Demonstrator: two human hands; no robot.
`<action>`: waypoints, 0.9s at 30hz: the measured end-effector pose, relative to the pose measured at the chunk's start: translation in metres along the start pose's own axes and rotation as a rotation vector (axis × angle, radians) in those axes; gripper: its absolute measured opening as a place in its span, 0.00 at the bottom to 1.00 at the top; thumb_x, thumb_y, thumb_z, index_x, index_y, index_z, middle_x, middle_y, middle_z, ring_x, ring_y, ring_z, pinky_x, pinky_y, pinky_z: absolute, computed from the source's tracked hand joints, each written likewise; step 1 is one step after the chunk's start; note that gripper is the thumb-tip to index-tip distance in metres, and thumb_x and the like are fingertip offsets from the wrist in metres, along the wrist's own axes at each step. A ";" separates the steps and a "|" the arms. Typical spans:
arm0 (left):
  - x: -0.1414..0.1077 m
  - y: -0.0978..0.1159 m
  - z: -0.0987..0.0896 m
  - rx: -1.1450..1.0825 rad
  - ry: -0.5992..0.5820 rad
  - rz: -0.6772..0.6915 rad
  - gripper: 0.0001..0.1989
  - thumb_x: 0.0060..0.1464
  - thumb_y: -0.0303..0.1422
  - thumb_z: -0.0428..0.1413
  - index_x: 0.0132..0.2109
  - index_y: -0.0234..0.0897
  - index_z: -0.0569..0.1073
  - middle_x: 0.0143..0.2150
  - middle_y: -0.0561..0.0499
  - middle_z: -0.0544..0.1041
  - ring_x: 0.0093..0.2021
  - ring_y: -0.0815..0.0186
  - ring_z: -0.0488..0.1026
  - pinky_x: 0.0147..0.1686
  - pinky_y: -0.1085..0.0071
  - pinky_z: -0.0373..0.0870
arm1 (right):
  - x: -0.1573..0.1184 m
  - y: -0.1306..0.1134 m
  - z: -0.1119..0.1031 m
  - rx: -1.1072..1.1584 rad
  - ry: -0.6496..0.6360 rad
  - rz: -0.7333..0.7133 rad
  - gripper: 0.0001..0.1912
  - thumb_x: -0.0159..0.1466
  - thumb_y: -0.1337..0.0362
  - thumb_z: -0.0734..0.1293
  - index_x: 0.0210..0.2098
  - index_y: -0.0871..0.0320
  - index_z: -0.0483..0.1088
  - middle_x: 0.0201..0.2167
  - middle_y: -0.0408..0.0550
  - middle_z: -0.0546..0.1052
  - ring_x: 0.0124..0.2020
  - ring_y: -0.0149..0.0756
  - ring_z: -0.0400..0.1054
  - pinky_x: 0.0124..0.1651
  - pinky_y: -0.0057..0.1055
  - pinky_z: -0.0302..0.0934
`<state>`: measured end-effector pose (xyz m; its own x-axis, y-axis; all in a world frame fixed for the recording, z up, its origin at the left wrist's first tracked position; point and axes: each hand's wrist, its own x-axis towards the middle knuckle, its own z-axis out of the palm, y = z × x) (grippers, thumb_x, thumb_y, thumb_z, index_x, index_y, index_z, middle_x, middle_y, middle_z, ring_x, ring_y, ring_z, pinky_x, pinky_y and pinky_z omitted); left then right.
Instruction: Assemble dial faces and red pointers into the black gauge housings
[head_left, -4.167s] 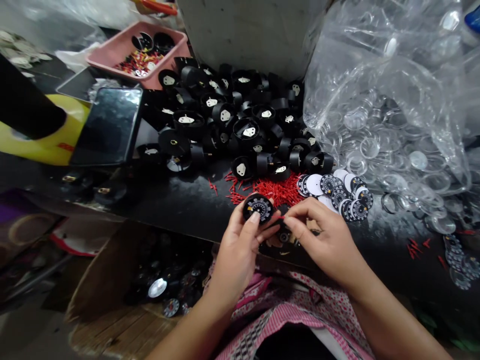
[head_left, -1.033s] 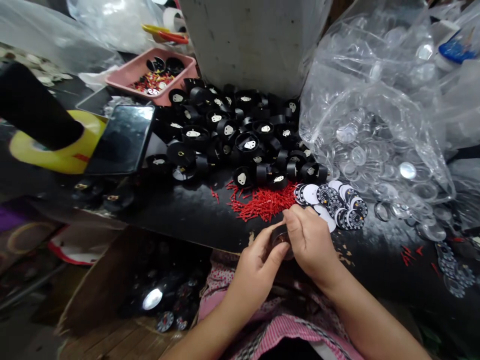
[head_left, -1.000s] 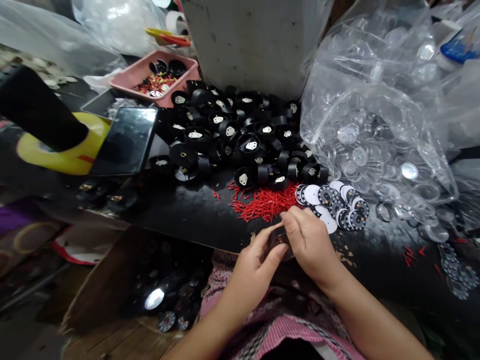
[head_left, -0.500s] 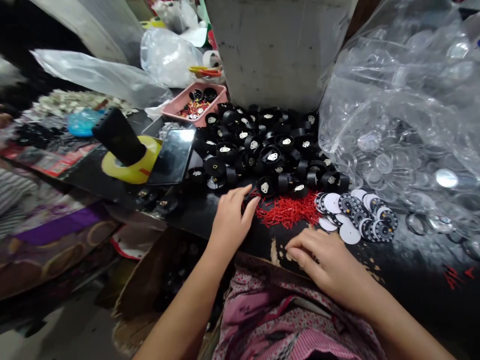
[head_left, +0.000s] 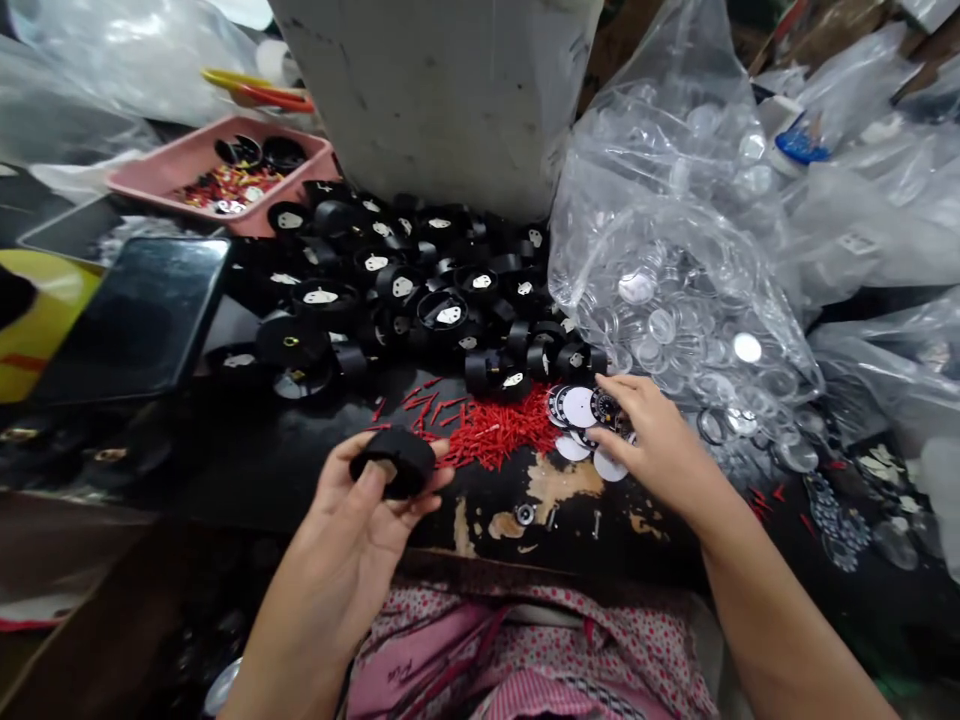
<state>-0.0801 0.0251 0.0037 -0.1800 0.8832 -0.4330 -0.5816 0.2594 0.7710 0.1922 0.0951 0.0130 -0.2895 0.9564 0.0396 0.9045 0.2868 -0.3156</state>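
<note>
My left hand (head_left: 360, 520) holds a round black case (head_left: 394, 462) between thumb and fingers, over the table's front part. My right hand (head_left: 656, 440) reaches over the pile of round dials (head_left: 579, 407), thumb and fingers apart and touching or just above it. Some dials show white backs, others black printed faces. Left of them lies a heap of small red hands (head_left: 499, 430). Behind spreads a large pile of black cases (head_left: 448, 312) with pale pieces inside.
A pink tray (head_left: 154, 180) of small parts stands at the back left, with a phone (head_left: 135, 320) and yellow tape roll (head_left: 45, 310) before it. A clear bag (head_left: 675, 230) of transparent discs is at right. Small metal parts (head_left: 524, 514) lie near the front edge.
The view has shifted to the right. My left hand has taken hold of a black case. My right hand has moved from the front edge up to the dials, with its fingers more open.
</note>
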 end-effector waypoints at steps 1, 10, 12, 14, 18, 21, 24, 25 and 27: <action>-0.005 -0.004 0.003 -0.024 0.000 -0.062 0.15 0.53 0.39 0.64 0.46 0.47 0.69 0.41 0.50 0.83 0.36 0.64 0.81 0.33 0.76 0.75 | -0.001 0.002 -0.001 0.011 0.004 0.028 0.24 0.64 0.61 0.67 0.58 0.58 0.66 0.56 0.58 0.70 0.58 0.52 0.65 0.58 0.52 0.59; -0.023 -0.023 0.030 -0.179 -0.203 -0.343 0.14 0.56 0.44 0.61 0.45 0.43 0.74 0.43 0.45 0.83 0.35 0.63 0.80 0.32 0.72 0.75 | -0.003 0.002 -0.005 0.264 0.232 0.122 0.05 0.62 0.64 0.66 0.37 0.56 0.68 0.43 0.53 0.72 0.45 0.45 0.67 0.46 0.45 0.63; -0.024 -0.027 0.033 -0.188 -0.235 -0.360 0.13 0.58 0.44 0.59 0.45 0.42 0.75 0.44 0.44 0.83 0.38 0.61 0.80 0.34 0.70 0.76 | -0.008 -0.010 -0.006 0.469 0.170 0.177 0.05 0.62 0.61 0.67 0.34 0.55 0.67 0.35 0.47 0.72 0.36 0.39 0.68 0.41 0.40 0.64; -0.024 -0.031 0.036 -0.207 -0.265 -0.364 0.14 0.58 0.43 0.59 0.47 0.42 0.75 0.45 0.44 0.82 0.40 0.61 0.80 0.37 0.69 0.76 | -0.014 -0.025 -0.004 0.774 0.042 0.226 0.07 0.62 0.60 0.67 0.38 0.54 0.66 0.32 0.43 0.71 0.30 0.35 0.67 0.35 0.36 0.66; -0.017 -0.038 0.039 -0.242 -0.161 -0.273 0.17 0.59 0.43 0.58 0.53 0.41 0.75 0.48 0.44 0.82 0.41 0.64 0.80 0.39 0.71 0.76 | -0.021 -0.046 0.004 1.168 -0.159 0.267 0.20 0.62 0.61 0.67 0.53 0.52 0.64 0.44 0.47 0.71 0.28 0.30 0.72 0.33 0.34 0.70; -0.015 -0.040 0.041 -0.191 -0.085 -0.198 0.18 0.59 0.41 0.59 0.54 0.39 0.76 0.50 0.44 0.81 0.45 0.63 0.79 0.44 0.70 0.76 | -0.021 -0.051 0.005 1.055 -0.130 0.280 0.14 0.63 0.60 0.67 0.48 0.54 0.70 0.46 0.48 0.74 0.34 0.34 0.74 0.40 0.36 0.70; -0.019 -0.042 0.045 -0.146 -0.108 -0.186 0.17 0.61 0.40 0.58 0.54 0.40 0.77 0.53 0.45 0.80 0.51 0.60 0.77 0.50 0.66 0.74 | -0.022 -0.060 0.003 0.861 -0.010 0.235 0.07 0.64 0.61 0.67 0.41 0.54 0.73 0.37 0.46 0.77 0.38 0.37 0.72 0.41 0.34 0.68; -0.021 -0.043 0.047 -0.140 -0.131 -0.194 0.17 0.61 0.39 0.57 0.55 0.41 0.77 0.54 0.45 0.79 0.54 0.58 0.76 0.52 0.65 0.73 | -0.022 -0.064 0.002 0.815 0.011 0.209 0.06 0.65 0.62 0.66 0.40 0.53 0.73 0.35 0.45 0.77 0.37 0.36 0.72 0.40 0.34 0.67; -0.024 -0.046 0.050 -0.126 -0.175 -0.215 0.17 0.61 0.38 0.57 0.56 0.44 0.76 0.58 0.46 0.77 0.59 0.56 0.72 0.55 0.62 0.71 | -0.022 -0.074 0.003 0.760 0.031 0.164 0.05 0.66 0.63 0.65 0.40 0.53 0.73 0.34 0.43 0.77 0.34 0.34 0.71 0.38 0.32 0.65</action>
<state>-0.0097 0.0114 0.0018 0.0910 0.8702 -0.4841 -0.6874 0.4067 0.6018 0.1312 0.0525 0.0325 -0.1514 0.9876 -0.0410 0.4690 0.0353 -0.8825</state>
